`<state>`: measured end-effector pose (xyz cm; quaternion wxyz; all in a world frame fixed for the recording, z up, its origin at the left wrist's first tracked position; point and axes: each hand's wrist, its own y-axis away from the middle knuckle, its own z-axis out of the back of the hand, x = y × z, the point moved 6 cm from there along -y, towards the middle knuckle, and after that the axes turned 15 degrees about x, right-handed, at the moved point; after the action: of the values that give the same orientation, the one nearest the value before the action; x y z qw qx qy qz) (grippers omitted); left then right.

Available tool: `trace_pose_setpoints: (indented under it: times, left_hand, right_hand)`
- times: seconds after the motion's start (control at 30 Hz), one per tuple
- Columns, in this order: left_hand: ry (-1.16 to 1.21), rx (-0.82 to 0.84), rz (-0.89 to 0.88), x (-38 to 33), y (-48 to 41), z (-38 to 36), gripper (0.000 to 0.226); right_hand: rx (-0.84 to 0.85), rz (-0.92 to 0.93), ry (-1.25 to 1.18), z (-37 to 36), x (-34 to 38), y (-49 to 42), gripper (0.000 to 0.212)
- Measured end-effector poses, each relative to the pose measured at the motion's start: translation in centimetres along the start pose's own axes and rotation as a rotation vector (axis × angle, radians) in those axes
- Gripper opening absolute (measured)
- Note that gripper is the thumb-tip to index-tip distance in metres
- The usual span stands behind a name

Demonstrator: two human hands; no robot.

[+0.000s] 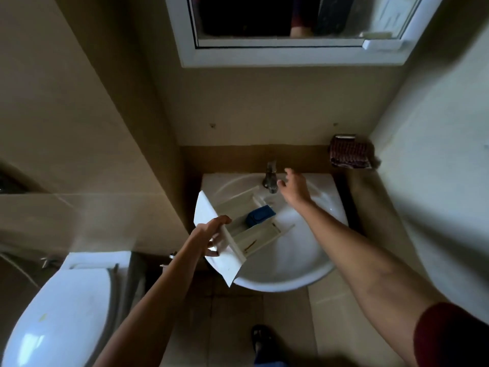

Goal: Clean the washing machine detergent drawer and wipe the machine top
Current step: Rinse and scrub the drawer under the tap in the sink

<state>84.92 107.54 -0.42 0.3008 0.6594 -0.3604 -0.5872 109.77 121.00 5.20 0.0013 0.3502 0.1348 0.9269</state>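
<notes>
The left hand (211, 234) grips the white front panel of the detergent drawer (260, 235), holding it tilted over the left side of the sink (299, 250) with its compartments facing up and a blue insert (260, 215) in the middle one. The right hand (295, 188) is released, its fingers loose and spread, reaching over the back of the sink just beside the tap (270, 176). A dark red patterned cloth (349, 152) lies on the ledge behind the sink's right corner, and a white toilet (66, 308) stands to the sink's left.

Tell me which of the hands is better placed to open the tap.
Right: the right hand is open beside the tap; the left hand grips the detergent drawer over the sink.
</notes>
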Motion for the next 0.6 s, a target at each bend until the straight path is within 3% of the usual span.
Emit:
trace_pose_setpoints:
  times: [0.23, 0.43, 0.6]
  left_hand:
    - [-0.072, -0.036, 0.036, -0.9, -1.1, -1.2, 0.068]
    - [-0.137, -0.035, 0.062, -1.2, -1.9, -1.4, 0.085]
    - [-0.217, -0.038, 0.095, -1.7, -2.5, -1.5, 0.074]
  right_hand:
    - [0.109, 0.021, 0.085, -0.8, 1.8, -5.2, 0.037]
    - [0.024, -0.079, 0.306, -1.1, 1.9, -6.9, 0.014]
    - [0.036, -0.056, 0.28, -1.2, 1.2, -7.3, 0.028]
